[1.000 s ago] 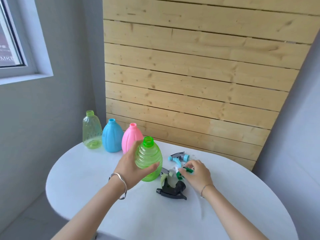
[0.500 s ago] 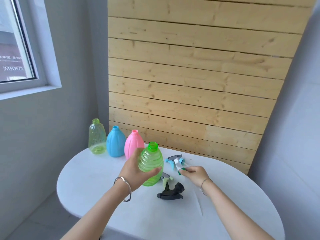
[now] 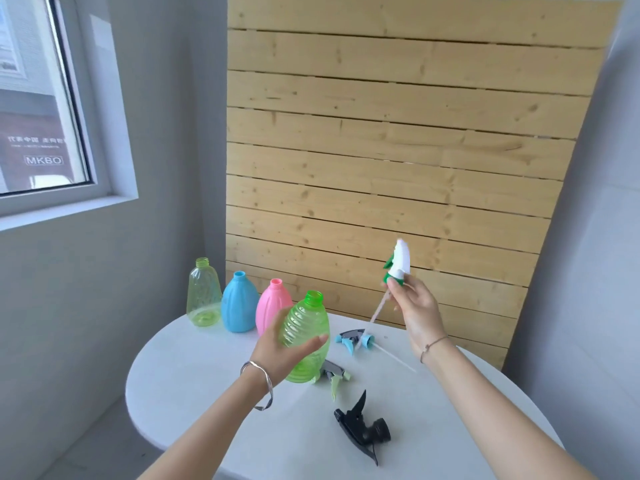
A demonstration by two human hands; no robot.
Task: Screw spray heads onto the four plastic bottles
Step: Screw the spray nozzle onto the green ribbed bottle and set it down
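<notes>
Nearest, on the white round desk [image 3: 194, 386], a black spray head [image 3: 363, 429] lies on its side, its pointed trigger aimed away from the viewer and its threaded collar to the right. It touches nothing, and bare desk lies around it up to the near rim.

Just beyond, the left hand [image 3: 277, 348] grips a bright green bottle [image 3: 306, 337] of translucent, ribbed plastic. The thumb crosses its front, the other fingers [image 3: 277, 322] wrap round its left side, and its base rests on or just above the desk. The bottle leans slightly right, its open threaded neck uncapped. A silver bangle [image 3: 259, 382] hangs on that wrist.

Beside the bottle's base on the right, a grey and pale green spray head [image 3: 332, 375] lies flat. Further back, a grey and blue spray head [image 3: 353, 339] lies with its thin clear tube running right across the desk.

The right hand [image 3: 415, 306] is well above the desk, to the right of the bottle's neck and apart from it. Its fingers [image 3: 394, 284] pinch the green collar of a white and green spray head [image 3: 398, 263]. The nozzle end points up and the pale dip tube [image 3: 377, 310] slants down to the left. A thin cord bracelet [image 3: 433, 344] circles this wrist.

At the desk's far left edge three uncapped bottles stand upright in a close row: a pink bottle [image 3: 273, 306], an opaque blue bottle [image 3: 239, 306] and a clear yellow-green bottle [image 3: 203, 294]. Behind the desk rises a wall of knotty horizontal wooden slats [image 3: 381, 150], with a window [image 3: 34, 98] in the grey wall on the left.
</notes>
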